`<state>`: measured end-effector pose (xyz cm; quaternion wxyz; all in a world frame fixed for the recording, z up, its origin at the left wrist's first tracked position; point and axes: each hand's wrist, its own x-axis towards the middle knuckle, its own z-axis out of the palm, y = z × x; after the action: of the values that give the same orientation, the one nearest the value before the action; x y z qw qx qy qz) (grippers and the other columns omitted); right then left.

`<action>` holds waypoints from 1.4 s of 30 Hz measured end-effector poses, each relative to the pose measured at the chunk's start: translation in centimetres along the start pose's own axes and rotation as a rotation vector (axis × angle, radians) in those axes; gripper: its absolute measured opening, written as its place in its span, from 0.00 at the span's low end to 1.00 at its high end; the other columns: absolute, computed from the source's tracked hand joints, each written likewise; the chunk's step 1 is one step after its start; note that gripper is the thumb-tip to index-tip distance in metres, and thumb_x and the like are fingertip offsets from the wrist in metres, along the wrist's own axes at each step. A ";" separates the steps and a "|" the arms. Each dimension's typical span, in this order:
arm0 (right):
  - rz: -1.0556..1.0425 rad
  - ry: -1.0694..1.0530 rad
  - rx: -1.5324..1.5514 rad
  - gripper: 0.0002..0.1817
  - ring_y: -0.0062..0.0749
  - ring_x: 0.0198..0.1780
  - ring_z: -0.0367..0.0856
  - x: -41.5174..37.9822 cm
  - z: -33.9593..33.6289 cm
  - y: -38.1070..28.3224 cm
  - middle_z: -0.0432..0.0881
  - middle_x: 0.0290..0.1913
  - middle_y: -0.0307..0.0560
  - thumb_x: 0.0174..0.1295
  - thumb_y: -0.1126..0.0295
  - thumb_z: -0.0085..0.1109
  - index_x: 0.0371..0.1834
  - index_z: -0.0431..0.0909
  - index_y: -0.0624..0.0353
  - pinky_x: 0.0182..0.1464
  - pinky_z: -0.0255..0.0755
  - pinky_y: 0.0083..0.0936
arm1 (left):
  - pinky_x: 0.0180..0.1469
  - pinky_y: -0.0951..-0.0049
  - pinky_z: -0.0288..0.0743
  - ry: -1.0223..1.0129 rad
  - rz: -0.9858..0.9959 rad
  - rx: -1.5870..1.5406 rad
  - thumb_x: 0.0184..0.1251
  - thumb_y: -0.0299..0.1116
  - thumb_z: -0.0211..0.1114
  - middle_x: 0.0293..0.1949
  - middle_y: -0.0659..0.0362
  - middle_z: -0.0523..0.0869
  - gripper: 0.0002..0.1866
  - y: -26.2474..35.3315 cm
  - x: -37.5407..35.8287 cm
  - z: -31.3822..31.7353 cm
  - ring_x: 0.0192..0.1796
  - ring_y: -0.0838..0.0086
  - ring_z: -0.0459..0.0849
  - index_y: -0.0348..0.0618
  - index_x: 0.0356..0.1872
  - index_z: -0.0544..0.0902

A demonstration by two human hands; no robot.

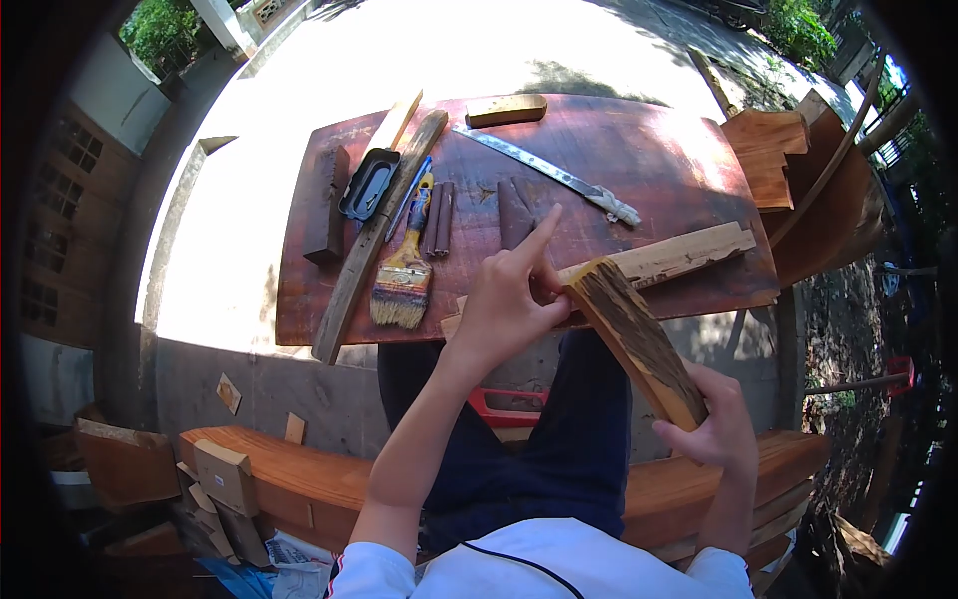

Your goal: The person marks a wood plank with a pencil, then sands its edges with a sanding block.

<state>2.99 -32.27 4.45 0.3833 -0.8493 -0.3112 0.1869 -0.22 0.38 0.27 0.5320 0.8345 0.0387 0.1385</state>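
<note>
My right hand [714, 417] is wrapped round the lower end of a wood block [639, 334] with a dark, rough, bark-like face, held tilted over the table's near edge. At the block's upper end is my left hand [504, 299], its index finger stretched out and its thumb apart, the fingertips right by the block's corner. Just behind the block, a pale wood strip [689, 255] lies across the table [599, 150]. Left of my left hand rests a wide paintbrush [404, 280] with a yellow and blue handle, beside brown rolled pieces [439, 220].
A long metal blade [539, 160] with a wrapped end lies behind my hands. Further left are a dark wood strip [379, 235], a black tray [371, 185] and a dark block [326, 205]. A small wood block [506, 110] sits at the far edge. Below me is a wooden bench [289, 469].
</note>
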 end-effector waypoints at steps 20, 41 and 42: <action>-0.003 0.039 0.111 0.37 0.41 0.47 0.95 0.1 0.5 -0.4 0.93 0.45 0.57 0.46 0.68 0.78 0.65 0.85 0.68 0.55 0.84 0.34 | 0.44 0.72 0.84 0.029 0.097 0.076 0.56 0.22 0.78 0.31 0.57 0.91 0.52 -0.6 0.2 0.1 0.33 0.75 0.90 0.42 0.87 0.69; 0.039 -0.058 0.130 0.40 0.36 0.47 0.93 0.7 0.3 -0.2 0.92 0.44 0.56 0.45 0.62 0.80 0.65 0.85 0.69 0.54 0.83 0.31 | 0.52 0.62 0.85 0.004 0.183 0.176 0.53 0.30 0.87 0.43 0.54 0.94 0.53 -1.1 0.0 0.2 0.44 0.65 0.90 0.43 0.85 0.72; 0.070 -0.035 0.101 0.40 0.36 0.47 0.93 0.8 0.3 -0.8 0.92 0.44 0.55 0.44 0.62 0.80 0.65 0.86 0.70 0.54 0.82 0.31 | 0.54 0.60 0.85 0.020 0.223 0.176 0.52 0.31 0.87 0.44 0.54 0.94 0.54 -1.1 0.1 0.1 0.46 0.63 0.90 0.43 0.85 0.72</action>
<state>3.14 -31.15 4.82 0.4135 -0.8358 -0.2782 0.2304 0.00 0.77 -0.73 0.4378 0.8755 -0.0368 0.2013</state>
